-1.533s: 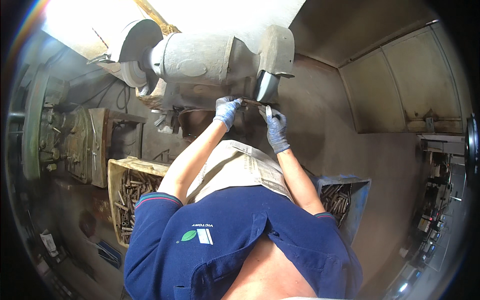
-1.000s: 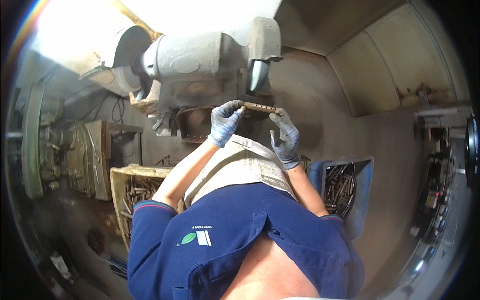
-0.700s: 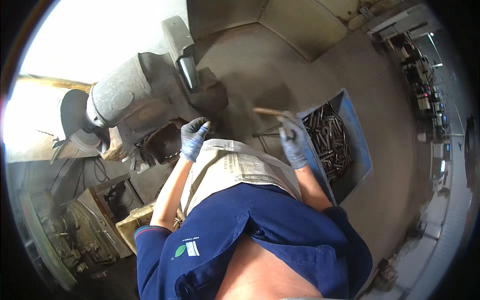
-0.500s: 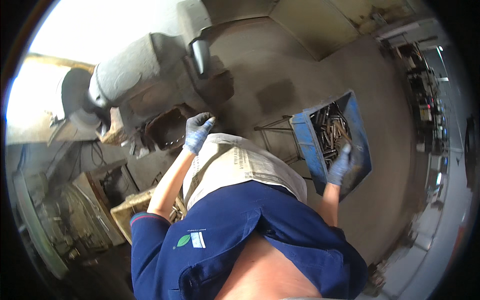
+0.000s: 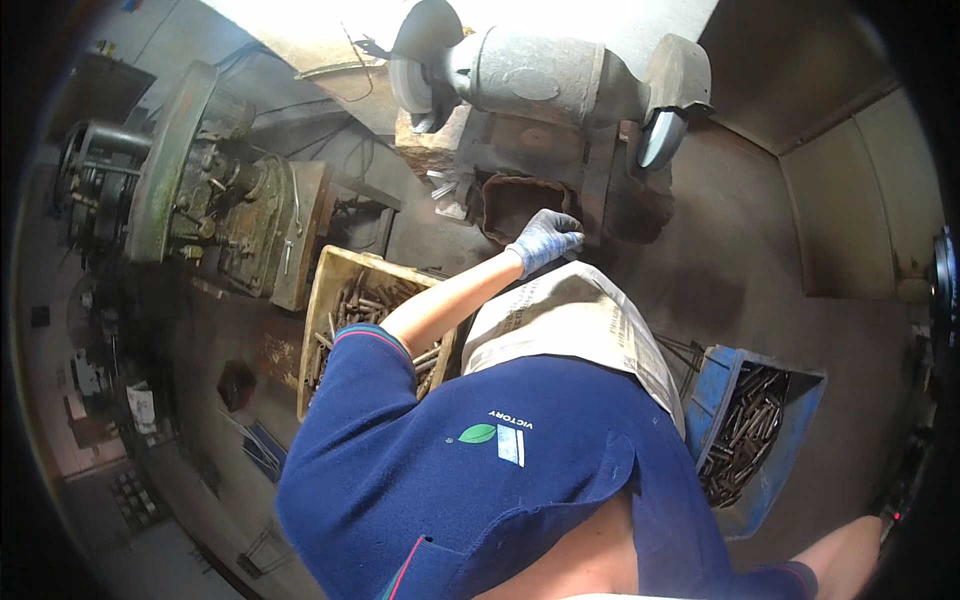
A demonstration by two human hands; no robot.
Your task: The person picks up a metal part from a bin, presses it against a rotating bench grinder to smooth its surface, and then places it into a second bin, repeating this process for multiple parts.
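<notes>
The short metal rod that both gloved hands held up at the bench grinder (image 5: 545, 75) a moment ago is gone from view; it went off in the right hand toward the blue crate (image 5: 790, 440) of rods, where it probably now lies. The left hand (image 5: 545, 238) has stayed out front, its grip loosely curled on nothing, hovering just above the pale apron (image 5: 575, 320) near the grinder's base. The right hand is out of sight, only its forearm showing low right. The yellow crate (image 5: 335, 300) of rods sits to the left.
</notes>
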